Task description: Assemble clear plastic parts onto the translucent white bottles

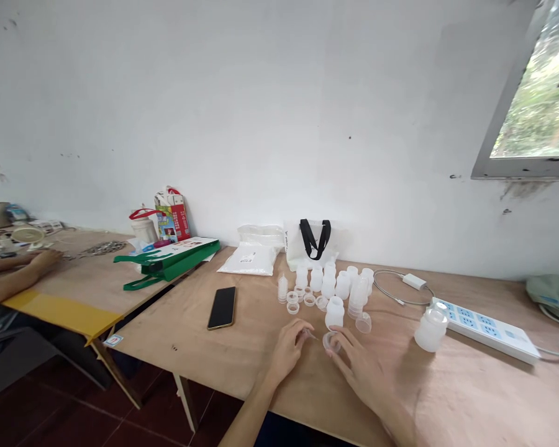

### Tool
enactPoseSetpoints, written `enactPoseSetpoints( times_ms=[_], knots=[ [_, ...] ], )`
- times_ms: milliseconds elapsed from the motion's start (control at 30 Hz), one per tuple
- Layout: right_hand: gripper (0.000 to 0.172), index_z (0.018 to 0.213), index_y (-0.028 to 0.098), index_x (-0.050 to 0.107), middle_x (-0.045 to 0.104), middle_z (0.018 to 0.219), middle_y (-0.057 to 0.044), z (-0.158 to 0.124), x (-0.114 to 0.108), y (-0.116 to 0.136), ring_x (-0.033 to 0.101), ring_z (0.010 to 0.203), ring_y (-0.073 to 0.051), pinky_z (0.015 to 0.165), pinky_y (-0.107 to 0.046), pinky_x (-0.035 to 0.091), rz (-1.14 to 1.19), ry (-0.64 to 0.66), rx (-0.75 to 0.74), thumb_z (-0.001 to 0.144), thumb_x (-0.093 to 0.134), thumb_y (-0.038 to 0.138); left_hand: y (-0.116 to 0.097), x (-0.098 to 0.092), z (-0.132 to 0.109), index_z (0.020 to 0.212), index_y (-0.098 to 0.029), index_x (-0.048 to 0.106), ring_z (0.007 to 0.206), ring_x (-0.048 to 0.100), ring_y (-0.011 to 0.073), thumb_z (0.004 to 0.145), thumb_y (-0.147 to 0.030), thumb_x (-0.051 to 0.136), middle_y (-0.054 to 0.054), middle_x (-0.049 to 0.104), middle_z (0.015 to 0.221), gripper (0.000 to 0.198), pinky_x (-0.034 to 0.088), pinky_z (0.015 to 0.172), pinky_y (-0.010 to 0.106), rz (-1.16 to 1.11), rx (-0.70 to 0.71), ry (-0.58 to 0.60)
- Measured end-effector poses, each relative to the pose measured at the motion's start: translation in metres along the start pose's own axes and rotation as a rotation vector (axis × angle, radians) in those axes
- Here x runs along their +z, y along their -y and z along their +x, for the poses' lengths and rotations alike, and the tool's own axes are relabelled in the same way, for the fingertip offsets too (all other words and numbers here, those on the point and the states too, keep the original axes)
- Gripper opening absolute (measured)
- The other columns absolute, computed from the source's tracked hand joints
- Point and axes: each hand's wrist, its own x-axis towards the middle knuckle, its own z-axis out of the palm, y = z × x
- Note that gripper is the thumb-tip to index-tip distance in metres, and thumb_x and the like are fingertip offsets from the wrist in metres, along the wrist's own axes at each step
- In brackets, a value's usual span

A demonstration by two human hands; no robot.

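Observation:
My left hand (287,351) is closed in a pinch above the wooden table, with something thin and pale at its fingertips, too small to name. To its right, my right hand (361,369) grips a translucent plastic ring (327,341) between thumb and fingers. Just beyond the hands stands a white plastic bottle (334,312) without a lid. Several more such bottles (328,285) are grouped behind it. Loose translucent rings (309,300) lie to the left of that bottle, and a clear cap (364,322) rests to its right.
A phone (222,308) lies to the left. At the back are a white plastic packet (249,257) and a bag with black handles (298,245). On the right, a capped bottle (431,329) stands by a power strip (487,329). Another person's arms (23,271) rest on the left table.

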Motion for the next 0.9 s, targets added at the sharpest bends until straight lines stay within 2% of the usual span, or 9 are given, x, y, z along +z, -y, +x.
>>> enactPoseSetpoints(
  times_ms=[67, 200, 267, 367, 467, 533, 667, 767, 900],
  knots=[
    [0.022, 0.103, 0.029, 0.061, 0.063, 0.141, -0.005, 0.001, -0.002, 0.0, 0.073, 0.102, -0.022, 0.083, -0.036, 0.06, 0.051, -0.035, 0.021, 0.104, 0.044, 0.042, -0.01, -0.001, 0.001, 0.101, -0.021, 0.072, 0.092, 0.067, 0.0199, 0.098, -0.024, 0.055, 0.006, 0.073, 0.102, 0.017, 0.053, 0.086, 0.032, -0.116, -0.018, 0.022],
    [0.023, 0.099, 0.029, 0.061, 0.072, 0.12, -0.002, 0.002, -0.003, 0.003, 0.074, 0.09, -0.02, 0.078, -0.033, 0.059, 0.095, 0.033, 0.024, 0.104, 0.045, 0.044, -0.021, 0.002, 0.0, 0.107, -0.021, 0.073, 0.095, 0.07, 0.0192, 0.092, -0.029, 0.067, 0.008, 0.069, 0.124, 0.017, 0.054, 0.084, 0.03, -0.266, -0.103, 0.098],
    [0.023, 0.098, 0.029, 0.062, 0.074, 0.107, 0.0, 0.001, -0.002, 0.003, 0.073, 0.084, -0.019, 0.075, -0.033, 0.058, 0.088, 0.08, 0.033, 0.104, 0.045, 0.044, -0.022, 0.003, -0.001, 0.107, -0.022, 0.074, 0.095, 0.069, 0.0198, 0.09, -0.029, 0.069, 0.006, 0.072, 0.117, 0.019, 0.054, 0.085, 0.03, -0.213, -0.141, 0.14],
    [0.023, 0.102, 0.03, 0.062, 0.074, 0.101, -0.001, 0.0, -0.001, 0.003, 0.072, 0.082, -0.021, 0.075, -0.034, 0.057, 0.084, 0.082, 0.067, 0.104, 0.046, 0.046, -0.018, 0.005, -0.005, 0.109, -0.024, 0.076, 0.101, 0.067, 0.0222, 0.092, -0.032, 0.068, 0.004, 0.075, 0.104, 0.02, 0.05, 0.098, 0.035, -0.058, -0.132, 0.16],
    [0.023, 0.109, 0.03, 0.062, 0.075, 0.103, -0.002, 0.0, -0.001, 0.002, 0.073, 0.081, -0.022, 0.072, -0.035, 0.056, 0.092, 0.058, 0.1, 0.103, 0.047, 0.047, -0.014, 0.004, -0.008, 0.131, -0.029, 0.069, 0.111, 0.064, 0.023, 0.1, -0.035, 0.058, 0.004, 0.073, 0.117, 0.034, 0.045, 0.108, 0.039, 0.017, -0.098, 0.16],
    [0.023, 0.112, 0.031, 0.061, 0.076, 0.104, -0.002, 0.0, -0.002, 0.002, 0.074, 0.084, -0.024, 0.074, -0.036, 0.056, 0.098, 0.052, 0.119, 0.102, 0.047, 0.046, -0.013, 0.003, -0.008, 0.136, -0.03, 0.066, 0.114, 0.062, 0.0236, 0.102, -0.036, 0.053, 0.005, 0.071, 0.12, 0.037, 0.044, 0.109, 0.04, 0.04, -0.083, 0.164],
    [0.029, 0.124, 0.032, 0.061, 0.075, 0.118, -0.003, -0.001, -0.001, 0.001, 0.074, 0.099, -0.025, 0.079, -0.037, 0.058, 0.067, 0.026, 0.129, 0.102, 0.047, 0.045, -0.017, 0.0, -0.005, 0.113, -0.025, 0.076, 0.099, 0.064, 0.0225, 0.098, -0.039, 0.06, 0.004, 0.072, 0.102, 0.026, 0.049, 0.094, 0.035, -0.003, -0.1, 0.196],
    [0.034, 0.129, 0.033, 0.06, 0.071, 0.123, -0.004, -0.001, 0.001, 0.0, 0.074, 0.096, -0.023, 0.078, -0.037, 0.059, 0.082, 0.01, 0.14, 0.102, 0.045, 0.046, -0.02, 0.002, -0.002, 0.105, -0.02, 0.075, 0.087, 0.066, 0.02, 0.093, -0.043, 0.069, 0.004, 0.073, 0.093, 0.027, 0.05, 0.081, 0.031, -0.229, -0.172, 0.218],
    [0.033, 0.119, 0.029, 0.063, 0.071, 0.115, -0.005, 0.001, -0.003, 0.003, 0.072, 0.097, -0.024, 0.085, -0.039, 0.059, 0.276, 0.041, 0.148, 0.1, 0.049, 0.052, -0.022, 0.008, 0.001, 0.09, -0.016, 0.073, 0.086, 0.068, 0.0196, 0.084, -0.05, 0.079, 0.005, 0.075, 0.088, 0.034, 0.05, 0.083, 0.031, -0.521, -0.238, 0.175]
  ],
)
